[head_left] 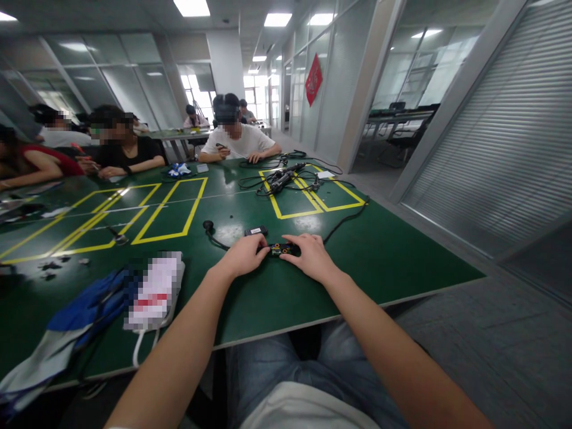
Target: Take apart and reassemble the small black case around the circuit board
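Note:
A small black device (280, 249) with round orange and coloured parts lies on the green table (277, 298), a little way in from its near edge. My left hand (245, 255) holds its left end with curled fingers. Gripping the right end from above is my right hand (310, 255), its fingers bent over the device. A small black box (256, 230) lies just behind them, with a black cable (213, 237) running left to a round plug (208, 225).
Yellow tape rectangles (170, 208) mark the table. A bundle of black cables and tools (286, 177) lies farther back. A blue and grey bag (89, 310) sits at the near left. Other people sit along the left and far sides. A glass wall runs on the right.

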`<move>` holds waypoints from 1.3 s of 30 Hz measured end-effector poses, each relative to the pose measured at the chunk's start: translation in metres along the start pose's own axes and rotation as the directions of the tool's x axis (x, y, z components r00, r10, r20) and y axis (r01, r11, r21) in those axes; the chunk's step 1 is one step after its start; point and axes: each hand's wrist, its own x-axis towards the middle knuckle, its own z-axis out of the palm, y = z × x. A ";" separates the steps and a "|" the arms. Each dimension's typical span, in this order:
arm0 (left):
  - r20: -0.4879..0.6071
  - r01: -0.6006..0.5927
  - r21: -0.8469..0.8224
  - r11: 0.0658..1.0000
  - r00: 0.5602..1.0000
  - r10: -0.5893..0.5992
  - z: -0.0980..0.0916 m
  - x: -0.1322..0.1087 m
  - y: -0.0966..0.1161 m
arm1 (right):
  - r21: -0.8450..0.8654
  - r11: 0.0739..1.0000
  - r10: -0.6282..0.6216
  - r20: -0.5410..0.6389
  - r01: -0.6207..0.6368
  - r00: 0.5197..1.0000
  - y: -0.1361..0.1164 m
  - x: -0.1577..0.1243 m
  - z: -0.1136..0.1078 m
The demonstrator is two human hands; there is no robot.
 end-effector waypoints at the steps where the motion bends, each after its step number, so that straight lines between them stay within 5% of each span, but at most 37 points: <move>1: -0.010 0.005 -0.009 1.000 1.000 -0.005 -0.001 0.000 0.001 | 0.004 1.000 0.008 -0.001 -0.008 1.000 0.001 0.001 0.000; 7: -0.124 -0.001 -0.087 0.996 0.992 -0.010 -0.010 -0.002 0.006 | 0.073 0.996 0.046 -0.017 -0.044 0.999 0.002 0.002 0.002; 18: -0.050 -0.020 -0.157 0.987 0.999 0.012 -0.008 -0.003 -0.001 | 0.225 0.972 0.070 -0.013 -0.065 0.997 0.006 0.002 0.005; 31: 0.035 -0.027 -0.162 0.986 0.999 0.033 -0.006 -0.001 -0.008 | 0.203 0.978 0.046 0.002 -0.045 0.999 0.006 0.002 0.000; 39: -0.036 -0.105 -0.083 0.991 0.994 0.102 -0.008 0.000 -0.009 | 0.158 0.987 0.041 -0.005 -0.040 0.999 0.004 0.001 0.002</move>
